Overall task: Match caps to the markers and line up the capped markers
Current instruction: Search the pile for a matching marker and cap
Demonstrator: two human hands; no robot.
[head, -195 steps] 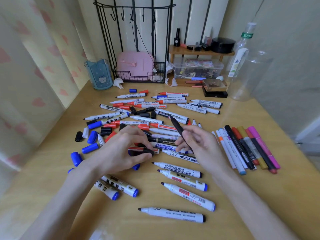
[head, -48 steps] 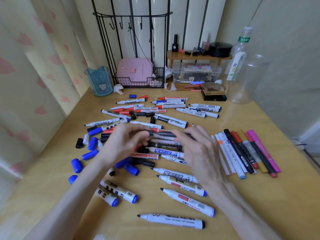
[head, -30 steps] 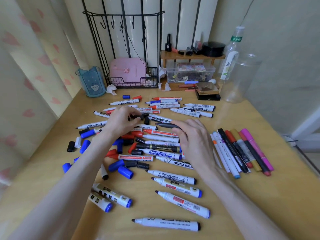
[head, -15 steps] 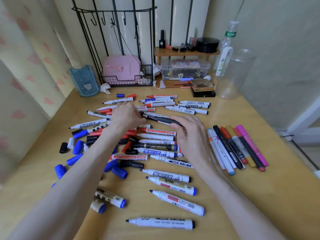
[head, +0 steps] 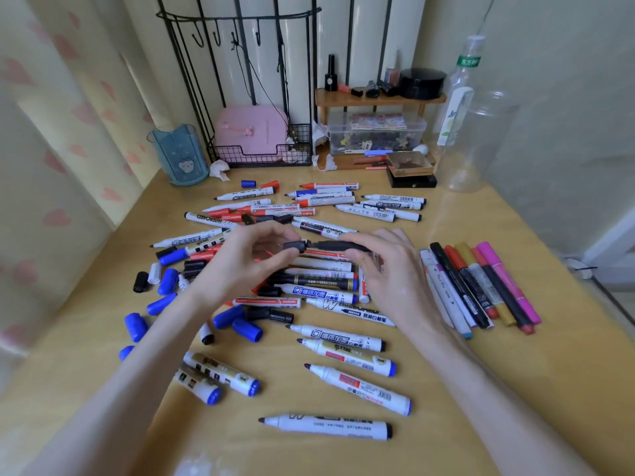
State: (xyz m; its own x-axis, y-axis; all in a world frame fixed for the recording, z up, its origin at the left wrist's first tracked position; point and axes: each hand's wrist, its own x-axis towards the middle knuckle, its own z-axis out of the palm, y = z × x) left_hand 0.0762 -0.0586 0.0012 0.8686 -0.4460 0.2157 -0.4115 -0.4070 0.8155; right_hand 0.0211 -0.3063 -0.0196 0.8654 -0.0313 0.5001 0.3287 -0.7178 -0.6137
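Note:
My left hand [head: 245, 261] pinches a small black cap [head: 294, 246] between thumb and fingers above the pile. My right hand [head: 385, 266] holds a slim black marker [head: 335, 245] level, its tip pointing left at the cap's mouth, the two almost touching. Beneath both hands lies a heap of uncapped whiteboard markers [head: 319, 293] with white, red and black barrels. Loose blue caps [head: 237, 324] and black caps [head: 141, 281] are scattered at the left. A row of capped coloured markers [head: 481, 286] lies side by side to the right.
Several uncapped markers [head: 326, 426] lie near the front edge of the wooden table [head: 515, 389]. At the back stand a blue cup [head: 180, 154], a wire rack with a pink box [head: 252, 132], a small wooden shelf [head: 378, 97] and a clear bottle [head: 477, 139].
My left hand reached back into the pile, picked up a black cap and brought it to the tip of the black marker, which my right hand has kept holding.

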